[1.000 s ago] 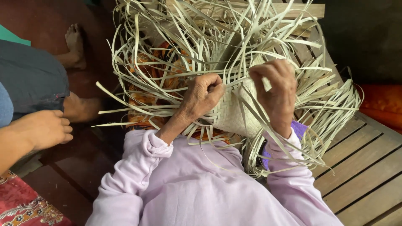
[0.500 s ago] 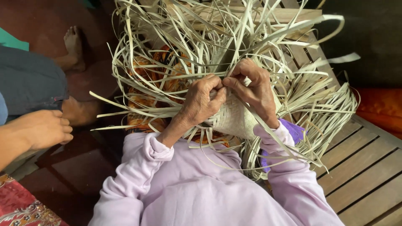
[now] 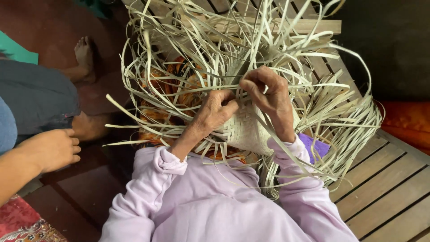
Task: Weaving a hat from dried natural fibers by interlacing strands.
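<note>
A half-woven basket piece [image 3: 244, 130] of pale flat strips rests on my lap, its woven patch small and tight. Many loose strips [image 3: 188, 54] fan out from it in all directions. My left hand [image 3: 215, 112] is closed on the strips at the woven edge. My right hand [image 3: 271, 98] pinches a strip just beside it, fingertips nearly touching the left hand. Both arms wear lilac sleeves.
I sit on a slatted wooden bench [image 3: 389, 188]. Another person sits at the left, with a hand [image 3: 49, 150] on the knee and a bare foot [image 3: 84, 56] on the dark floor. A red patterned cloth [image 3: 22, 224] lies at lower left. An orange cushion [image 3: 407, 123] is at right.
My right hand has moved left from the outer strips to meet the left hand over the woven patch. The other person's hand stays still.
</note>
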